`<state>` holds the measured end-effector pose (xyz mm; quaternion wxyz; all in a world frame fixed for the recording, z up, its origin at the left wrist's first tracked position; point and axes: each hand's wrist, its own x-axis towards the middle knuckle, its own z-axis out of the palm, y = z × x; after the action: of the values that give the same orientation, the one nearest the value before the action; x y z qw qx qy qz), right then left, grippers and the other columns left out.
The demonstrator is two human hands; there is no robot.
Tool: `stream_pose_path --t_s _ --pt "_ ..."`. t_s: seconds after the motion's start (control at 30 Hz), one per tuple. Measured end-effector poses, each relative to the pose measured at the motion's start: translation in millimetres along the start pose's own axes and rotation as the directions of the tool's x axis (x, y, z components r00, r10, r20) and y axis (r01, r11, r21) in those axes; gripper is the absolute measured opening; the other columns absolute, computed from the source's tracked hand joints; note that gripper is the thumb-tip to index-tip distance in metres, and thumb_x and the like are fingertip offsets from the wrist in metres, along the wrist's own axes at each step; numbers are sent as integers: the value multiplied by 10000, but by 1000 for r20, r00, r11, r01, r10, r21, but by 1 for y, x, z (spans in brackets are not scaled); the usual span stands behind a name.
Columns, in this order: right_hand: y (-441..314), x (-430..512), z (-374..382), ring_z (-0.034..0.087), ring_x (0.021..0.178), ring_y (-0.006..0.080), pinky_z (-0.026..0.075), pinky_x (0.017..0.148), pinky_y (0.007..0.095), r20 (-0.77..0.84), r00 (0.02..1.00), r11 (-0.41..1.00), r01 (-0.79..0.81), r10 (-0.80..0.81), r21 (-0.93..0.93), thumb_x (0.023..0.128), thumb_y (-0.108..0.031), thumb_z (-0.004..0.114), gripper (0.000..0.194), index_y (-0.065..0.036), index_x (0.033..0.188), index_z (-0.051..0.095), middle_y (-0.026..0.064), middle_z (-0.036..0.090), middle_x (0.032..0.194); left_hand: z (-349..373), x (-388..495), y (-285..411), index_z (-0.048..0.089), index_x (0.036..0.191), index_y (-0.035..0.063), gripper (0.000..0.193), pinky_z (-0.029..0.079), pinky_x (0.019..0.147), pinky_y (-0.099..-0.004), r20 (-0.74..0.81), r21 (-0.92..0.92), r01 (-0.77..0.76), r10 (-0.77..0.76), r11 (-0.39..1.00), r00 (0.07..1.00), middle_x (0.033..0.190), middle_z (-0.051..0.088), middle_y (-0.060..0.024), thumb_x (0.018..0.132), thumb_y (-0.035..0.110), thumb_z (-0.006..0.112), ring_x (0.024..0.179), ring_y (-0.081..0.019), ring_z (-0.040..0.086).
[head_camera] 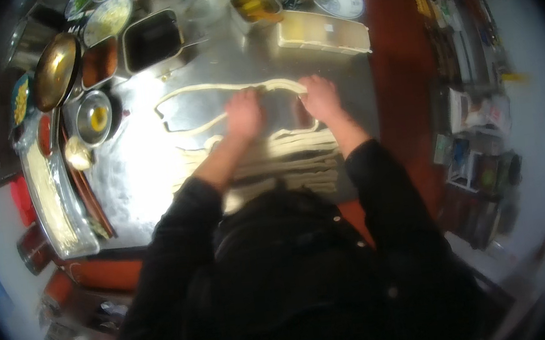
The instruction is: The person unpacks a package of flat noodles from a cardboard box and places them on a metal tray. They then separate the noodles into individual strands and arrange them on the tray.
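Note:
A long pale dough rope [214, 86] loops over the steel worktop [241, 59] in front of me. My left hand [245, 113] is curled over it near the middle; one run of the rope leads left from under my palm. My right hand [320, 96] grips the rope's right side, with its fingers partly hidden. From there a thinner length drops and bends left. Nearer my body lie several dough strips [294, 143] side by side, partly covered by my left forearm and torso.
A frying pan [57, 70], steel containers [153, 40] and a lidded plastic box [323, 32] line the far side. At left are a metal bowl [93, 118] with yellow liquid, a dough ball [78, 153], a wooden rod [89, 194] and a plastic-covered tray [51, 193]. Glare whitens the worktop's left.

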<state>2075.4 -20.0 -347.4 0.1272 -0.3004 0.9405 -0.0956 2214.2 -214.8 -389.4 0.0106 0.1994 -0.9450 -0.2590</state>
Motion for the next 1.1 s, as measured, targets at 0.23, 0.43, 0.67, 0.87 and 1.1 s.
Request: stream_pose_path --t_s 0.23,0.43,0.67,0.87,1.1 --pt "-27 -25 6 633 1211 359 503 1026 484 -244 953 940 240 -180 243 870 -34 645 375 -136 1224 712 100 688 1268 12 0 23 748 1057 178 179 495 944 -473 252 35 -295 277 955 927 1151 678 -81 890 161 684 1110 -339 636" --pt "-14 -14 8 661 1189 372 548 989 474 20 985 937 158 -172 311 879 -9 619 415 -117 1272 698 84 682 1334 -9 -6 -3 762 1060 188 235 503 931 -480 203 -66 -427 431 902 879 1103 676 -67 855 113 674 1091 -344 621" --pt "13 -47 2 645 1240 382 550 1018 459 -111 966 865 260 -236 429 883 58 570 468 -114 1305 677 117 666 1372 8 1 7 755 1074 141 267 506 930 -485 86 -59 -400 404 915 911 1114 674 -74 826 85 673 1087 -354 619" --pt "-6 -32 5 654 1235 386 538 1020 468 115 982 924 99 -151 370 953 -11 521 481 -160 1395 640 160 694 1327 -2 -5 11 746 1133 127 315 507 942 -499 170 -11 -422 417 907 893 1119 675 -109 832 78 669 1086 -347 623" --pt "109 -64 -3 653 1229 412 551 1018 477 5 981 920 -182 192 347 934 -57 612 443 -130 1369 650 182 679 1372 -71 -12 -72 732 1140 97 237 528 958 -468 169 99 -365 346 926 923 1153 691 -122 907 137 734 1080 -355 648"
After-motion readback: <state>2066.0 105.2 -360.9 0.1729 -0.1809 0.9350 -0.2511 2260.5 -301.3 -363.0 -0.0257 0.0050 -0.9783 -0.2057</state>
